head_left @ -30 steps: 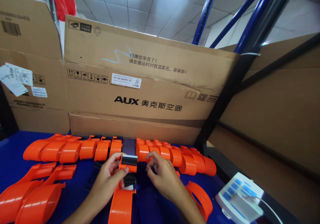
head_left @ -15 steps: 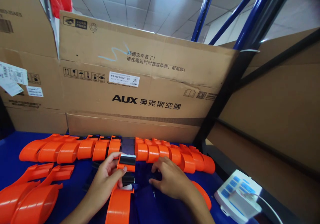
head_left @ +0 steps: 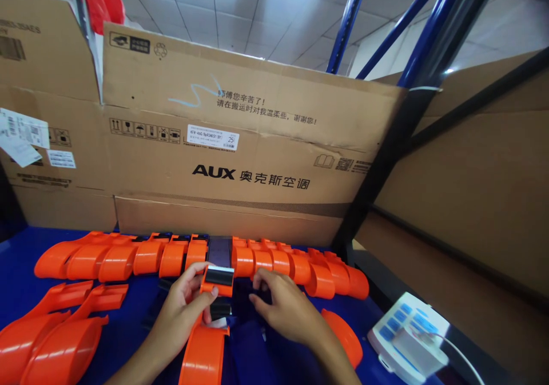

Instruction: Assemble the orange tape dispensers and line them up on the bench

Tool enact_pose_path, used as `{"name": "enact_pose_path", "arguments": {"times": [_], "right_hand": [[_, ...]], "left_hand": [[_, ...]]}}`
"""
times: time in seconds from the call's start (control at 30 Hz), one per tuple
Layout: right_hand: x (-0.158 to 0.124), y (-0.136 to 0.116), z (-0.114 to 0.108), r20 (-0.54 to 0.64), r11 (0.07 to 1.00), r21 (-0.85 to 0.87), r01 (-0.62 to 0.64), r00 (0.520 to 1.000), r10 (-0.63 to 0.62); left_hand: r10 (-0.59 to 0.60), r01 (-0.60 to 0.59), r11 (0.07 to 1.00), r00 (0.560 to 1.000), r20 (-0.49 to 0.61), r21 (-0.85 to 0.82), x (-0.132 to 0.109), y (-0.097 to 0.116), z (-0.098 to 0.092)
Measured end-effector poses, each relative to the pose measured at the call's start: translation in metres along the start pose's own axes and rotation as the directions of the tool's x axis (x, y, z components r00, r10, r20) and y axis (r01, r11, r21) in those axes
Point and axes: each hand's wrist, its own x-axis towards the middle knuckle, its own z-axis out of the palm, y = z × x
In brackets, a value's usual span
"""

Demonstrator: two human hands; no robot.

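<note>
My left hand [head_left: 184, 299] is closed around the head of an orange tape dispenser [head_left: 204, 353], thumb in front and fingers behind. Its head faces up, with a black strip and a pale toothed cutting edge along the top. The dispenser's round body hangs below and runs out of the bottom of the view. Just to the right, my right hand [head_left: 285, 305] hovers with thumb and curled fingers apart, and I see nothing between them. Behind its wrist lies another orange dispenser [head_left: 345, 339], partly hidden. Under the left hand a black piece [head_left: 221, 309] shows, its shape unclear.
A row of orange dispensers [head_left: 115, 262] lines the back of the blue table [head_left: 141, 322], with more at front left [head_left: 64, 345]. Cardboard panels [head_left: 257, 145] stand behind. At right are a white device with blue keys [head_left: 401, 322], a cable and a dark rack post [head_left: 377, 162].
My right hand has moved slightly left, closer to the held tape dispenser. The left hand and its dispenser have stayed nearly still.
</note>
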Motion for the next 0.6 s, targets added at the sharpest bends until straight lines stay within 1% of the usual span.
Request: {"name": "enact_pose_path", "arguments": {"times": [0.07,0.13,0.2,0.27,0.33,0.43,0.5,0.6], "right_hand": [[0.001,-0.003,0.000,-0.055,0.996,0.088,-0.013,0.998,0.018],[0.003,-0.007,0.000,-0.079,0.980,0.199,0.001,0.997,0.016],[0.004,-0.012,0.003,-0.108,0.955,0.292,0.052,0.994,-0.021],[0.004,-0.019,0.006,-0.159,0.930,0.349,0.116,0.985,-0.063],[0.004,-0.025,0.009,-0.210,0.909,0.379,0.173,0.973,-0.097],[0.003,-0.032,0.012,-0.238,0.891,0.390,0.231,0.960,-0.145],[0.002,-0.033,0.013,-0.247,0.890,0.385,0.245,0.956,-0.156],[0.001,-0.031,0.018,-0.274,0.903,0.364,0.227,0.953,-0.129]], "left_hand": [[-0.002,0.002,1.000,1.000,0.001,-0.007,-0.001,0.002,0.002],[-0.010,0.010,1.000,1.000,-0.009,-0.020,-0.002,0.004,0.004],[-0.010,0.009,0.999,1.000,-0.027,-0.035,-0.003,0.005,0.006],[-0.002,0.000,0.999,0.999,-0.039,-0.042,-0.002,0.005,0.008],[0.009,-0.011,0.999,0.999,-0.049,-0.044,-0.002,0.005,0.008],[0.009,-0.011,0.999,0.998,-0.059,-0.045,-0.002,0.006,0.007],[0.008,-0.010,0.999,0.998,-0.057,-0.039,-0.003,0.007,0.006],[0.006,-0.008,0.999,0.998,-0.057,-0.040,-0.003,0.007,0.006]]}}
